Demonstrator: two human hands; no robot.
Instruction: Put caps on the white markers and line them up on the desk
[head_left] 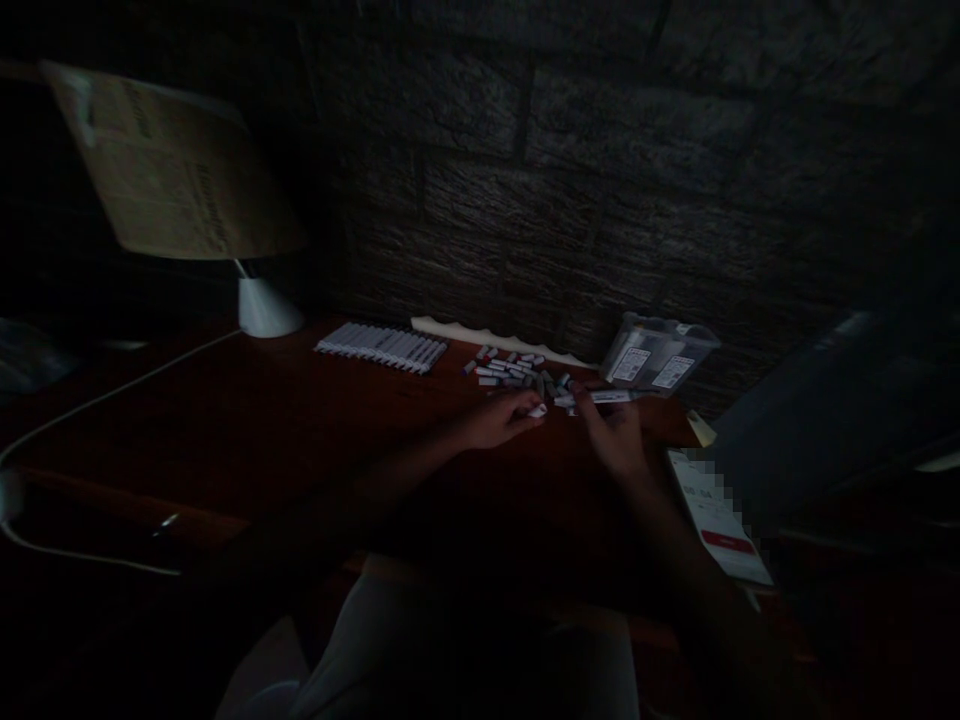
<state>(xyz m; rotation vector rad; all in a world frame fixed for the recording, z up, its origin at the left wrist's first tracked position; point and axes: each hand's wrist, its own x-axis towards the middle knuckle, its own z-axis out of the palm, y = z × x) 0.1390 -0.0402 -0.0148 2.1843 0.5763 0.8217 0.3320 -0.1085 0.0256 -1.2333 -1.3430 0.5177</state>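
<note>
Near the middle of the wooden desk, my left hand (499, 419) pinches a small white marker cap (537, 410). To its right, a white marker (611, 397) lies sideways in the closed fingers of my right hand (616, 437), its left end pointing toward the cap. The cap and the marker are apart. Just beyond both hands is a loose heap of marker caps (510, 370), mostly white and grey with a few coloured ends. A slanted row of white markers (382, 346) lies side by side farther left. Dim light hides finer detail.
A clear plastic case (660, 350) with labels stands at the back right. Along the brick wall runs a pale wavy-edged strip (495, 338). A lamp (262, 308) stands at the back left, with a white cord (120, 380) trailing. A tablet-like screen (712, 510) lies at the right.
</note>
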